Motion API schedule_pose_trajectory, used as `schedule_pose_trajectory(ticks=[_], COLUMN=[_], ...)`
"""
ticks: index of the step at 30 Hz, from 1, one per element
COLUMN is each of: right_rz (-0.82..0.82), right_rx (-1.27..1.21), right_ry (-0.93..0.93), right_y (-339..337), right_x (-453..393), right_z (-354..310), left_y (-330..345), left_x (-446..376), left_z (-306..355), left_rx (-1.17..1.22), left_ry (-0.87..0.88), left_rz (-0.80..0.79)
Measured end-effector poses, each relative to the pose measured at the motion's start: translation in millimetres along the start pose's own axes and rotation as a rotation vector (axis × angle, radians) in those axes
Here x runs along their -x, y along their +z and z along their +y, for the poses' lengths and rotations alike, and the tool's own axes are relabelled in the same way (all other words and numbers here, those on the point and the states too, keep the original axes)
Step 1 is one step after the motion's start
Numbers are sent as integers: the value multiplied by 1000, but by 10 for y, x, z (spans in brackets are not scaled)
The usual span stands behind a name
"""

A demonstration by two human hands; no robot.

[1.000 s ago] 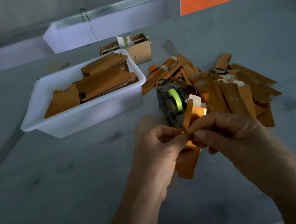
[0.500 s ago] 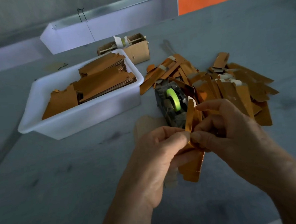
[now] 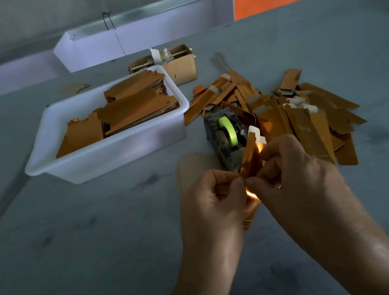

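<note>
**Over the grey bench, a foil blank folds shut between two hands**

Above the flat grey bench (image 3: 81, 257), the person's left grip (image 3: 215, 200) and right grip (image 3: 300, 177) meet on a long, shiny copper-orange foil-card carton blank (image 3: 250, 160). It is held in the air just in front of the dark tape dispenser with its lime-green roll (image 3: 218, 143).

A second ago the blank stood open, a broad panel facing the camera beneath its white tab. Half a second ago the right fingers had begun to climb its upper part. Now the panels lie closed on each other, so the blank shows nearly edge-on. The white tab stands at the top, and only a short end shows below the hands.

Left thumb and forefinger pinch the fold at mid-length. The right thumb presses against it from the other side, while the right fingers curl round the upper panels. Judged from this, the crease is being set and the sleeve is taking shape, though no tape is seen on it yet.

To the left, a white rectangular plastic tub (image 3: 112, 159) holds stacked flat blanks of the same card. To the right, a loose heap of orange-gold card blanks (image 3: 306, 122) lies on the bench behind the right grip. A small brown corrugated cardboard box (image 3: 181, 66) sits beyond the tub.
</note>
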State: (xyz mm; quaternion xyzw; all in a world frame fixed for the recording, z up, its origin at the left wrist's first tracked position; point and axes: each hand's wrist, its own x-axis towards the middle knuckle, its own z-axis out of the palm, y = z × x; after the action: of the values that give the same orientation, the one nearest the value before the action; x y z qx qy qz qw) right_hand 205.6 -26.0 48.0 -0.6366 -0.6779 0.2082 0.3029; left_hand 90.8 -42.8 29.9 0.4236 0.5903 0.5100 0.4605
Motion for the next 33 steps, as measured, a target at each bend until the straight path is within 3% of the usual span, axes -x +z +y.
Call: schedule_pose_trajectory(ticks=[5, 8, 12, 17, 21, 23, 26, 28, 31, 33], right_rz=[43, -21, -147, -137, -99, -44, 93, 207, 361, 366], right_rx=[110, -153, -518, -541, -519, -500, -373, -252, -47, 87], right_ry=[-4, 0, 63, 24, 0, -4, -18, -52, -90, -37], right_y=[-20, -2, 43, 95, 135, 147, 109, 46, -48, -70], right_x=[1, 6, -22, -60, -79, -89, -157, -250, -506, -699], right_z=[3, 45, 71, 55, 24, 9, 9, 34, 135, 236], left_y=[-37, -84, -115, -147, -195, -241, -335, -396, -377, -316], left_x=[14, -1, -27, -65, -101, -133, -195, -258, -314, -307], left_z=[5, 37, 70, 119, 156, 126, -7, -136, -278, -359], left_rx=[-54, -70, 41, 100, 63, -57, -256, -522, -941, -1101], left_ry=[126, 133, 9, -54, 1, 57, 139, 177, 143, 113], left_rz=[86, 40, -29, -19, -56, -36, 117, 218, 102, -4])
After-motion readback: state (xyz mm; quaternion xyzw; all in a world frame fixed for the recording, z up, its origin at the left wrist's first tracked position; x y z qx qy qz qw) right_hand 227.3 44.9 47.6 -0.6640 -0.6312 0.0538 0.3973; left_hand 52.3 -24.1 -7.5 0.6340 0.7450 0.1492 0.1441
